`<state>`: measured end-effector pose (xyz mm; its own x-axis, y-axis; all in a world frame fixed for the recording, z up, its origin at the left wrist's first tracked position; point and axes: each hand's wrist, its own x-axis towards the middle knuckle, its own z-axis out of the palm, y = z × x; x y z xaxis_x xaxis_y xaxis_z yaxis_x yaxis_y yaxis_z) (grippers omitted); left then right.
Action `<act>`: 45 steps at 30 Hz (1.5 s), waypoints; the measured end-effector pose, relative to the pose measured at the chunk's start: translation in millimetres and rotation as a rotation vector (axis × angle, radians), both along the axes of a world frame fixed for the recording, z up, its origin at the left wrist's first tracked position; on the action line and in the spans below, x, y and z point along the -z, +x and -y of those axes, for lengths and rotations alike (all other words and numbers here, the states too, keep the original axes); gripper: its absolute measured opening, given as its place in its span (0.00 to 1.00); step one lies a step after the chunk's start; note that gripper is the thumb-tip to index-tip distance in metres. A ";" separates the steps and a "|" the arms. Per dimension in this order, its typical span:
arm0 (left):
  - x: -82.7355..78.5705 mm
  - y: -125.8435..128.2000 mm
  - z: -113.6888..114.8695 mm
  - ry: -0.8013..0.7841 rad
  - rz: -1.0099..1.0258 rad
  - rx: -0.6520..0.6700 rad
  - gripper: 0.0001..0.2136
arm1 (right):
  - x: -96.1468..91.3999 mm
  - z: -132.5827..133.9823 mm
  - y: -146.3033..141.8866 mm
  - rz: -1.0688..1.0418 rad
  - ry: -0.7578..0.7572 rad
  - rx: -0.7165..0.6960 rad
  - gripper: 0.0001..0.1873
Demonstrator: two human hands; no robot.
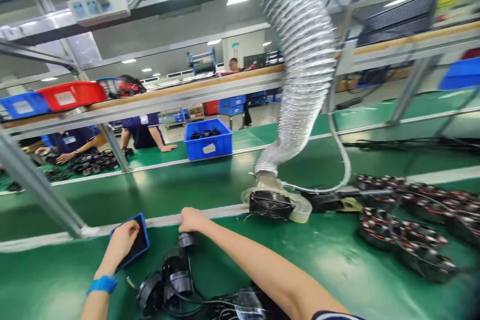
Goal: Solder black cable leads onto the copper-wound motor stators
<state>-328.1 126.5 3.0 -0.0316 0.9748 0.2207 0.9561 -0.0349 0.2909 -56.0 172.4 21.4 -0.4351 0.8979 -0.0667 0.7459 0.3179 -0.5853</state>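
My left hand (123, 244), with a blue wristband, rests closed on a small blue-edged black tray (138, 245) lying on the green bench. My right hand (191, 220) is curled shut over a small black round part (187, 240) near the white strip at the bench's far edge. Just in front of the hands lie black fan-like parts (170, 280) with trailing black wires.
A silver flexible duct (300, 60) drops to a black fan grille (270, 204). Several wound coil parts (408, 225) lie at right. A blue bin (208, 143) sits across the conveyor, where other people work. A slanted metal post (37, 185) stands at left.
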 end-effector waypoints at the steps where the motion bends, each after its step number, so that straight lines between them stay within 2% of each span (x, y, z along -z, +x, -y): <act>1: 1.1 -2.7 -2.3 0.003 0.016 -0.001 0.08 | 0.2 3.7 2.9 -0.015 -0.017 -0.004 0.12; 6: 5.0 -17.8 -8.4 0.062 0.070 -0.015 0.12 | -2.0 30.9 7.2 -0.201 0.041 0.003 0.07; 12: 6.2 -30.9 -18.0 0.084 0.073 -0.038 0.15 | 1.4 48.5 19.8 -0.278 0.203 0.016 0.13; 17: -2.8 -27.0 -14.1 0.037 0.162 -0.036 0.14 | 6.2 50.3 31.6 -0.211 0.265 -0.026 0.14; 22: -1.4 -26.5 -19.3 -0.021 0.168 -0.022 0.13 | 4.1 45.0 34.7 -0.194 0.270 -0.009 0.11; 26: -16.0 -0.1 0.9 -0.069 0.054 0.003 0.11 | 8.2 46.2 34.1 -0.239 0.241 -0.005 0.11; 28: -24.7 19.1 13.3 -0.092 0.051 0.017 0.11 | 14.1 47.5 31.6 -0.300 0.232 -0.009 0.12; 30: -26.5 29.7 15.2 -0.104 0.095 0.024 0.09 | 22.5 44.0 27.3 -0.347 0.221 -0.027 0.13; 33: -18.4 23.4 9.4 -0.093 0.123 -0.058 0.07 | 34.3 35.5 20.0 -0.403 0.225 -0.093 0.15; 37: -9.1 7.2 10.4 -0.059 0.211 -0.095 0.06 | 40.0 34.2 17.9 -0.420 0.241 -0.144 0.17; 45: -9.8 -2.3 10.9 -0.062 0.475 -0.097 0.12 | 44.2 33.4 13.5 -0.408 0.256 -0.156 0.19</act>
<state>-330.5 115.6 12.7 -0.2057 0.9733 0.1016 0.7154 0.0788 0.6942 -42.5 139.1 -22.7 -0.5102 0.7852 0.3508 0.4049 0.5792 -0.7075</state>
